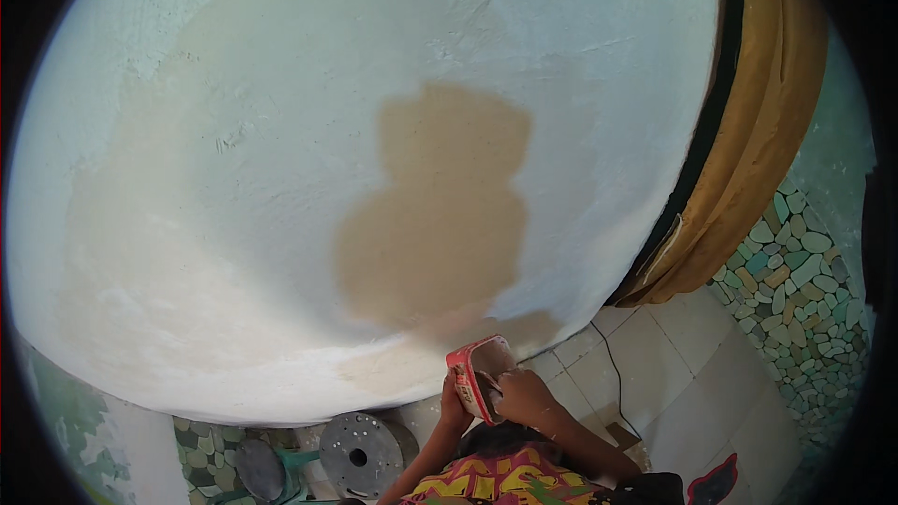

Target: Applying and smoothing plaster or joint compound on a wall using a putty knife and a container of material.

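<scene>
My left hand (453, 400) grips the near left side of a tilted red and white rectangular container (462, 362), low in the middle of the view. My right hand (521, 397) reaches over the container's right side, its fingers curled at the opening; what they hold is too small and hidden to make out. Just beyond my hands rises a large pale plastered wall (262, 112), with patchy coats and a shadow cast on its middle.
A draped ochre cloth (776, 103) edges the wall's right. Below lie floor tiles (673, 374), a dark cable (617, 383) and pebble paving (804, 271). A grey perforated cylinder (383, 440) and a green stool-like object (295, 477) stand at lower left. A red-edged dark item (713, 484) lies lower right.
</scene>
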`<state>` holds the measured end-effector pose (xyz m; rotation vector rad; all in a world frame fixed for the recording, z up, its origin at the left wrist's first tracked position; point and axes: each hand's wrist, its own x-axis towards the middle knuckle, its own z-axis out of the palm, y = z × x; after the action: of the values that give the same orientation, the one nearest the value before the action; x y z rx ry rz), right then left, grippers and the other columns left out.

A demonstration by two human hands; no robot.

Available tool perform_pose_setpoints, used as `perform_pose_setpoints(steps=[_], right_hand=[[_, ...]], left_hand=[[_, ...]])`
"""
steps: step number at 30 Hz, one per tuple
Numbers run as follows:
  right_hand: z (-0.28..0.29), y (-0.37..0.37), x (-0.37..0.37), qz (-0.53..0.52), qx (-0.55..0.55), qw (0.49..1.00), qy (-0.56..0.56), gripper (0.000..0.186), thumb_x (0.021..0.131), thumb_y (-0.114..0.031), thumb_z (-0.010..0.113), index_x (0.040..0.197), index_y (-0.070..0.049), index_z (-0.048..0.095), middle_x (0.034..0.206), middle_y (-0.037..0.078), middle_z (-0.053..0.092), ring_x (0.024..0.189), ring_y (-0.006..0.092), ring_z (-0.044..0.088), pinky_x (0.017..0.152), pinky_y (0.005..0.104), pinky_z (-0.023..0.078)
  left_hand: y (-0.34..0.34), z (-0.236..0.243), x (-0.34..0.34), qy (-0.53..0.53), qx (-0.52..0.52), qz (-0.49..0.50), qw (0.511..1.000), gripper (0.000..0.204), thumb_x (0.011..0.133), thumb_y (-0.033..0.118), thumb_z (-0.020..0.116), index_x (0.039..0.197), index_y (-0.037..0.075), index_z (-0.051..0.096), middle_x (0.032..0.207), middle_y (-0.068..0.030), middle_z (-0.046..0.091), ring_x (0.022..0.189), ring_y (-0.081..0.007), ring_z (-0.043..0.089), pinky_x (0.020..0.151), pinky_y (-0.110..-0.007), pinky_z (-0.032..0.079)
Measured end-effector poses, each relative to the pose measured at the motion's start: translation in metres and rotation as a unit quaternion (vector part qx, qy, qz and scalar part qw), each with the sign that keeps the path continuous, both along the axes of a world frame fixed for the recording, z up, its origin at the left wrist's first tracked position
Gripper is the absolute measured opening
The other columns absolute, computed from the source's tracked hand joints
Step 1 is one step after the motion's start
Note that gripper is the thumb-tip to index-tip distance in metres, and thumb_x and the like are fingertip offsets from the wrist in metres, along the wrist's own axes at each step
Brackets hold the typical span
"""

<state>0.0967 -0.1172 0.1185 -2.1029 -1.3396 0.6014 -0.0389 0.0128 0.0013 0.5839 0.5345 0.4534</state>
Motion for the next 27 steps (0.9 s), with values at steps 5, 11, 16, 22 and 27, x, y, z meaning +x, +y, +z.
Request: perform_pose_setpoints(steps=[5,11,16,22,27], right_hand=[[0.020,-0.020,0.000,-0.026,-0.022,0.999,0.019,0.035,0.087,-0.032,0.067,0.084,0.002,0.073,0.085,0.027,0.071,0.083,0.0443,0.070,0.080,0.0512,0.056],[0.065,-0.050,-0.023,-0.215,0.194,0.955,0.062,0.023,0.088,-0.009,0.074,0.107,0.002,0.076,0.092,0.025,0.074,0.082,0.0356,0.074,0.078,0.0394,0.056],[0.065,-0.042,-0.070,-0.345,0.276,0.878,0.185,0.025,0.090,-0.004,0.076,0.114,0.001,0.075,0.094,0.010,0.077,0.087,0.0072,0.066,0.080,0.0292,0.054],[0.091,-0.012,-0.136,-0.504,0.398,0.755,0.129,0.021,0.095,-0.005,0.072,0.114,0.002,0.075,0.102,0.006,0.077,0.088,0.0093,0.067,0.080,0.0276,0.055],[0.101,0.009,-0.190,-0.552,0.480,0.663,0.159,0.020,0.098,-0.006,0.070,0.116,0.004,0.072,0.103,0.006,0.076,0.089,0.0100,0.069,0.078,0.0257,0.056]], left_hand=[[-0.012,0.026,0.002,0.001,-0.013,-0.002,1.000,0.060,0.109,0.053,0.038,0.148,0.009,0.048,0.143,-0.0146,0.059,0.128,-0.0345,0.059,0.112,-0.052,0.046],[0.013,0.056,0.001,-0.043,-0.030,-0.096,0.994,0.055,0.109,0.045,0.038,0.149,0.008,0.047,0.143,-0.0138,0.059,0.129,-0.0324,0.059,0.113,-0.049,0.045],[0.047,0.063,-0.007,-0.089,0.006,-0.191,0.978,0.052,0.111,0.040,0.040,0.151,0.008,0.046,0.147,-0.0117,0.058,0.133,-0.0267,0.058,0.114,-0.044,0.044],[0.068,0.110,0.014,-0.144,0.006,-0.215,0.966,0.055,0.110,0.043,0.042,0.153,0.010,0.044,0.148,-0.0097,0.056,0.133,-0.0255,0.057,0.114,-0.043,0.045],[0.072,0.097,0.015,-0.216,-0.038,-0.210,0.953,0.061,0.108,0.049,0.034,0.153,0.010,0.044,0.151,-0.0113,0.053,0.137,-0.0296,0.053,0.115,-0.047,0.043]])
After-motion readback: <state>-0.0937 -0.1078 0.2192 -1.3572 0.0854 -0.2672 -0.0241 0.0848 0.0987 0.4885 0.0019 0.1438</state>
